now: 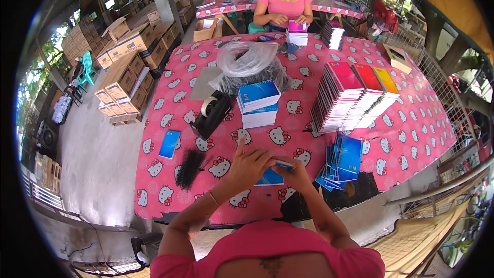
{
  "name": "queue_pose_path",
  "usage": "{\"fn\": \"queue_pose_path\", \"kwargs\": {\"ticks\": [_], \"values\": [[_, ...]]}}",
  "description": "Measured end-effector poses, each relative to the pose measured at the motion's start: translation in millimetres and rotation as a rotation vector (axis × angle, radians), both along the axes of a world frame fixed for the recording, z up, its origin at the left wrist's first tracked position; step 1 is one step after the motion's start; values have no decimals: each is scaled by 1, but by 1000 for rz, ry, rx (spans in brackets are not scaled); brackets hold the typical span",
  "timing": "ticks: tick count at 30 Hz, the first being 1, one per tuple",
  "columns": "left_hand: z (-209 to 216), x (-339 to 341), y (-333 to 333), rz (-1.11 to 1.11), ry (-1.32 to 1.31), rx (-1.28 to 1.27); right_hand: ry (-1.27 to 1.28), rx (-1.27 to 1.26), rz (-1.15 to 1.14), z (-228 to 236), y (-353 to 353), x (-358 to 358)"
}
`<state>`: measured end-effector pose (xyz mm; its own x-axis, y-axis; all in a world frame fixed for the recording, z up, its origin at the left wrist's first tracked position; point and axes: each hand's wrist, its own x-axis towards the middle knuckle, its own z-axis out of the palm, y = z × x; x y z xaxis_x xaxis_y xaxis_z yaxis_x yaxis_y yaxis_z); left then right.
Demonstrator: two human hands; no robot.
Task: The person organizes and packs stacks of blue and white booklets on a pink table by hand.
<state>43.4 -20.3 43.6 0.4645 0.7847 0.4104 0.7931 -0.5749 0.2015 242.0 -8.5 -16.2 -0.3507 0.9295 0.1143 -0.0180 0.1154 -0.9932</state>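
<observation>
Near the front of the table, my right hand (294,174) grips a small blue-covered notebook (284,164) that is tilted edge-up. My left hand (248,167) closes on the notebook's left side, its index finger pointing away; my fingers hide much of the notebook. Just below my hands lies another blue cover (269,177), partly covered by them. A bunch of black binding coils (190,169) sits left of my left wrist. To the right of my right hand is a loose pile of blue notebooks (346,155).
Ahead stand a stack of blue pads (259,104), a black tape dispenser (212,115) and a clear plastic bag (247,62). One blue notebook (169,144) lies at left. Tall spiral notebook stacks (343,92) rise at right. Across the table, a person (284,5) handles a purple notebook (297,26).
</observation>
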Motion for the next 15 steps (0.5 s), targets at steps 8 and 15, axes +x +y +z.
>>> {"fn": "queue_pose_path", "kwargs": {"ticks": [8,15], "values": [[-90,-6,4,-52,-46,20,49,-67,52,-108,8,-11],[-85,-2,-3,-42,-195,-87,-191,230,-9,-51,2,4]]}}
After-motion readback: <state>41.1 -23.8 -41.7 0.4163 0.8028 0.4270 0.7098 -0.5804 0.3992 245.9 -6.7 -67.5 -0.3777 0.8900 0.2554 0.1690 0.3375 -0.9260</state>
